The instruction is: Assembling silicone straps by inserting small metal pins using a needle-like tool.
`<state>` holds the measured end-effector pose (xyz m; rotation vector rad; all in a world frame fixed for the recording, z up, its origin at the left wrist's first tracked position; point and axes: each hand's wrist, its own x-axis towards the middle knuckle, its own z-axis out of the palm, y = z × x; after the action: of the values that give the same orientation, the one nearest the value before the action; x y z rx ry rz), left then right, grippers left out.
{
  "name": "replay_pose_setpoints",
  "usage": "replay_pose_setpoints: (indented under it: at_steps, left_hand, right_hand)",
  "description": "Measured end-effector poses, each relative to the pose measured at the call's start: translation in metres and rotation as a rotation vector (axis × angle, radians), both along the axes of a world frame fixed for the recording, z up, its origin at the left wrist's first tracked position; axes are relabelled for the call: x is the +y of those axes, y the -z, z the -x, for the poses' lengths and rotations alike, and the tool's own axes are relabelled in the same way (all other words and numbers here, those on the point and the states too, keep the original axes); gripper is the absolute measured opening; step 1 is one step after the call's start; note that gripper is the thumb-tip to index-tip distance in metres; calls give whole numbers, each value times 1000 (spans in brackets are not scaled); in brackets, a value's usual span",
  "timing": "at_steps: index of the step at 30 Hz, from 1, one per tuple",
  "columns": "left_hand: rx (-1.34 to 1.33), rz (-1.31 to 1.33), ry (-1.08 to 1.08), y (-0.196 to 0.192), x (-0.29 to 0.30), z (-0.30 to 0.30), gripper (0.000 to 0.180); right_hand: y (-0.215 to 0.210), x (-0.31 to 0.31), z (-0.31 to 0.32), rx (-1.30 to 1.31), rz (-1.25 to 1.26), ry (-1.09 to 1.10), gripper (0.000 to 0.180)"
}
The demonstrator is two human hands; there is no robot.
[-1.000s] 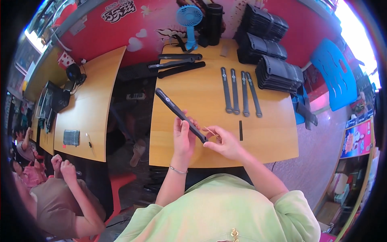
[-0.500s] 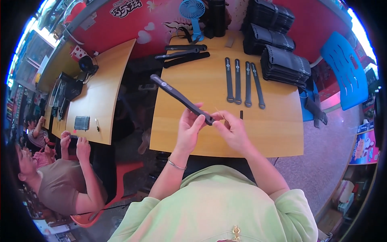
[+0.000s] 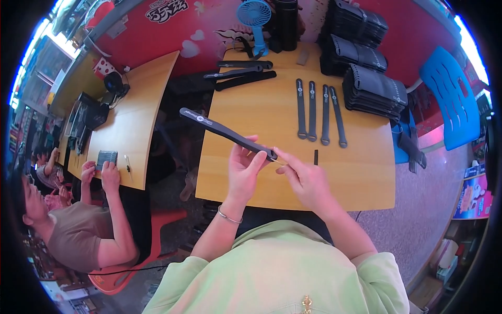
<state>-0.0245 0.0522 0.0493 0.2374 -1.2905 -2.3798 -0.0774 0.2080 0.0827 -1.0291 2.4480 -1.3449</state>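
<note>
My left hand [image 3: 243, 170] grips a dark strap [image 3: 222, 131] with pale print near its rounded end. The strap slants up and left over the table edge, and its slotted end lies by my left thumb. My right hand [image 3: 308, 180] is closed at that slotted end, pinching a thin gold-coloured sliver [image 3: 278, 161] whose kind I cannot make out. Ahead to the right lie several similar straps [image 3: 312, 112], side by side with their ring ends toward me. A short black strip [image 3: 316, 157] is just beyond my right hand.
Stacked bundles of dark straps [image 3: 374, 94] fill the table's far right. More loose straps [image 3: 238, 75] lie at the far left near a blue fan [image 3: 254, 23] and a black bottle [image 3: 286, 26]. A blue chair [image 3: 451, 97] stands right; a co-worker [image 3: 86, 230] sits left.
The strap has swung lower and further left, its printed face now turned more to view. My right hand has shifted slightly at the slotted end, where the gold sliver now shows below the strap.
</note>
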Motion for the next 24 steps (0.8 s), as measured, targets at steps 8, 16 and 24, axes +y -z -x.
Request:
replay_pose_setpoints:
  at_steps: [8, 16, 24]
  left_hand:
    - [20, 38, -14, 1, -3, 1, 37]
    - [-3, 439, -157, 2, -3, -5, 33]
    - [169, 842, -323, 8, -9, -3, 32]
  right_hand:
    - [6, -7, 0, 68, -29, 33, 42]
    - [10, -11, -2, -85, -35, 51, 44]
    - [20, -21, -2, -656, 207, -39, 42]
